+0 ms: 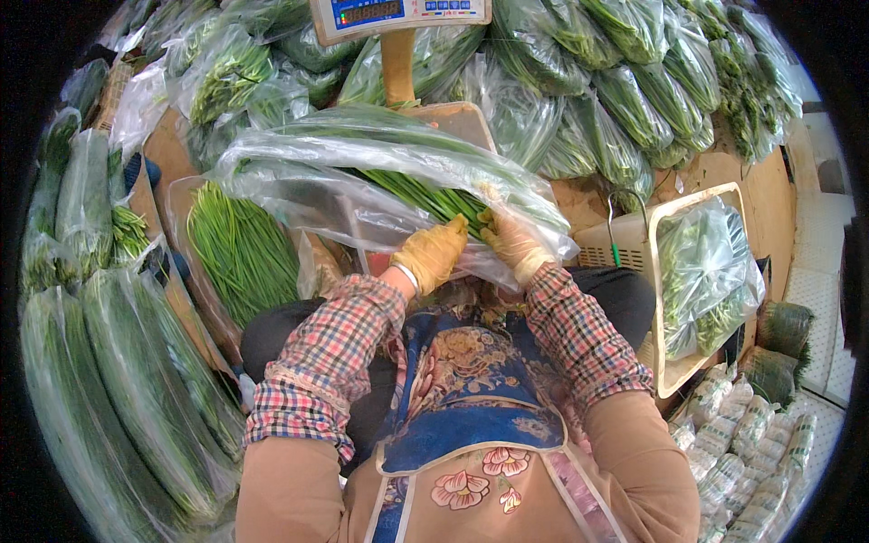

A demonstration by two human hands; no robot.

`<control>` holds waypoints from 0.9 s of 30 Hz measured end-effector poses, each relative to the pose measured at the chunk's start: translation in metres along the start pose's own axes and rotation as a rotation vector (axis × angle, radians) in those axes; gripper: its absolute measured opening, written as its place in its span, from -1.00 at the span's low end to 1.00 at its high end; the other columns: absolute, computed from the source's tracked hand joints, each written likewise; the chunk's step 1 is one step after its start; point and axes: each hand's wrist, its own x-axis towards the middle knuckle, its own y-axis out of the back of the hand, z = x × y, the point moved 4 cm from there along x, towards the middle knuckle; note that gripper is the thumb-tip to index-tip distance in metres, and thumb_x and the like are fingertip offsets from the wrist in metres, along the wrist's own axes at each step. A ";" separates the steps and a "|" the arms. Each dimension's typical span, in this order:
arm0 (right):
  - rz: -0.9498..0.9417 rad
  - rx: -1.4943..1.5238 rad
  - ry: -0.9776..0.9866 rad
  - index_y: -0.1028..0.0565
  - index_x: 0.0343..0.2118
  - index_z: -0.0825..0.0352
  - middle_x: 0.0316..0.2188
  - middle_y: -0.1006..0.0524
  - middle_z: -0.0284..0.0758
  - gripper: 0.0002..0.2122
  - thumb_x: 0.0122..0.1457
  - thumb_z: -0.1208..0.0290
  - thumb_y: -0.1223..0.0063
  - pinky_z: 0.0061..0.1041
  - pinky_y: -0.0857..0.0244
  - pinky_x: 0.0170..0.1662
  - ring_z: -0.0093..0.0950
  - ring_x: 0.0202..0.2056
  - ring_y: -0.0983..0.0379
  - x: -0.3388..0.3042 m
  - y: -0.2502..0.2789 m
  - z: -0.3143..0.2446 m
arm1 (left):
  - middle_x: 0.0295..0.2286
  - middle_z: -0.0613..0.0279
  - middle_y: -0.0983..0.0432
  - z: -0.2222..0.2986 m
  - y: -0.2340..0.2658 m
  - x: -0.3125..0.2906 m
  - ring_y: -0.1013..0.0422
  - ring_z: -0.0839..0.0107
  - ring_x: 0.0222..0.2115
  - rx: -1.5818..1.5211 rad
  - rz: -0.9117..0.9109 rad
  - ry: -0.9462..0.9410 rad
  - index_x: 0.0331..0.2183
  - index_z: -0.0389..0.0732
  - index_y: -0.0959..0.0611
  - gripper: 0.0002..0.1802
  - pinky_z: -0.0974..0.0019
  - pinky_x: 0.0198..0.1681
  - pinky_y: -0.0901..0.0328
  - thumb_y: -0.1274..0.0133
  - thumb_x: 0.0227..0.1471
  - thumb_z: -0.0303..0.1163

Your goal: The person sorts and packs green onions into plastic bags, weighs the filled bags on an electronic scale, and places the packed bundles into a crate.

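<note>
A long clear plastic bag of slender green chives lies crosswise in front of me. My left hand, in a yellowish glove, is closed at the bag's near edge, by the cut ends of the stalks. Close beside it, my right hand, gloved too, is closed around the bag's right part, partly under the film. How much of the bunch each hand grips is hidden by the plastic. Loose chives lie in an open plastic-lined container to the left of my knees.
Beyond the bag stands a scale with a display on a post. Bagged greens pile up behind; long bagged bundles line the left. A cream crate holds bagged greens at right, beside a metal hook. Wrapped bundles lie lower right.
</note>
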 end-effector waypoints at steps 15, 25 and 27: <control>-0.003 0.624 -0.294 -0.50 -0.17 0.35 -0.36 -0.49 -0.43 -0.72 0.05 0.39 -0.14 -0.61 -0.23 -0.31 -0.60 -0.38 -0.33 0.001 0.031 0.001 | -0.19 -0.08 -0.43 0.002 -0.002 -0.011 -0.43 -0.01 -0.26 -0.017 -0.018 -0.060 -0.14 -0.37 -0.43 -0.65 0.08 -0.27 -0.37 0.12 -0.03 -0.48; -0.593 1.305 -0.093 -0.46 -0.14 0.36 -0.32 -0.50 -0.35 -0.74 0.06 0.57 -0.03 -0.66 -0.33 -0.28 -0.58 -0.35 -0.43 -0.068 0.038 -0.061 | -0.24 -0.05 -0.47 0.009 0.021 -0.025 -0.44 0.06 -0.23 -0.056 -0.046 -0.058 -0.19 -0.29 -0.50 -0.69 0.13 -0.22 -0.36 0.06 -0.02 -0.39; -0.752 1.218 -0.239 -0.46 -0.13 0.32 -0.26 -0.52 -0.24 -0.72 0.05 0.56 -0.01 -0.57 -0.38 -0.21 -0.43 -0.25 -0.49 -0.087 -0.006 -0.053 | -0.07 -0.06 -0.39 0.007 0.035 -0.027 -0.37 0.05 -0.10 -0.040 -0.088 -0.056 -0.03 -0.26 -0.43 -0.53 0.13 -0.08 -0.32 0.03 -0.02 -0.34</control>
